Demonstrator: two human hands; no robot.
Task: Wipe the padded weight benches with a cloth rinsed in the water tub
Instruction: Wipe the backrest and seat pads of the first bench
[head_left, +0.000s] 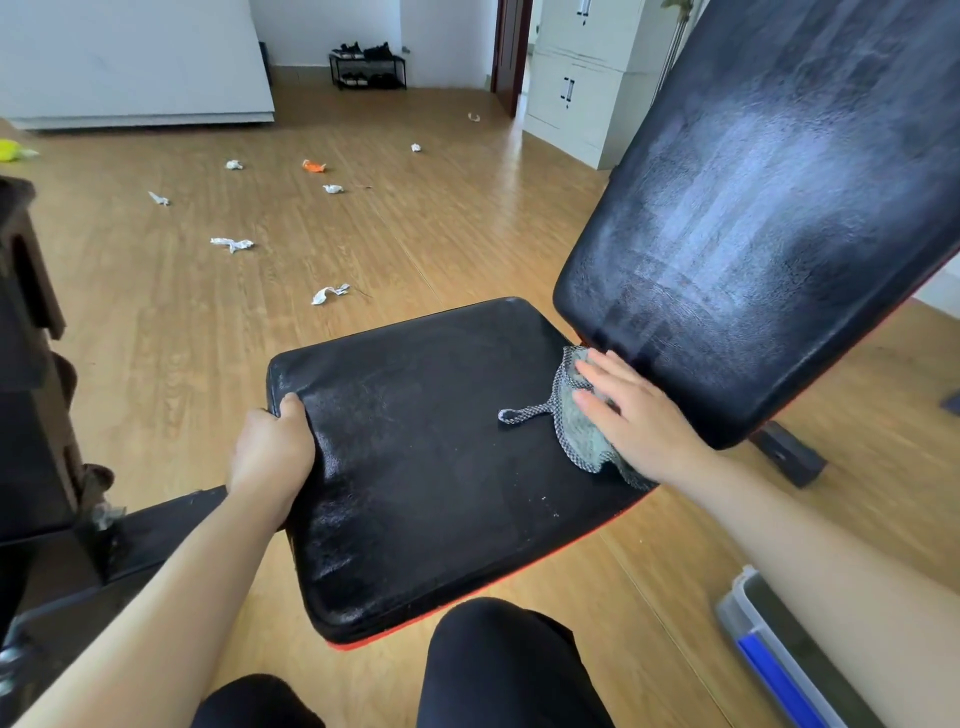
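A black padded bench seat (415, 467) with a red underside lies in front of me. Its raised black backrest pad (769, 208) tilts up at the right, with damp streaks on it. A grey-green cloth (582, 431) with a hanging loop rests on the seat's right edge, close to the gap below the backrest. My right hand (639, 415) presses flat on the cloth, fingers spread. My left hand (270, 447) grips the seat's left edge, thumb on top. The clear water tub (763, 639) with a blue part shows at the bottom right, partly behind my right forearm.
Several crumpled paper scraps (231, 243) and an orange scrap (313, 166) lie on the wooden floor beyond the bench. Dark gym equipment (31, 364) stands at the left. A shoe rack (368, 67) and white cabinets (576, 88) line the far wall. My knees (498, 660) are below the seat.
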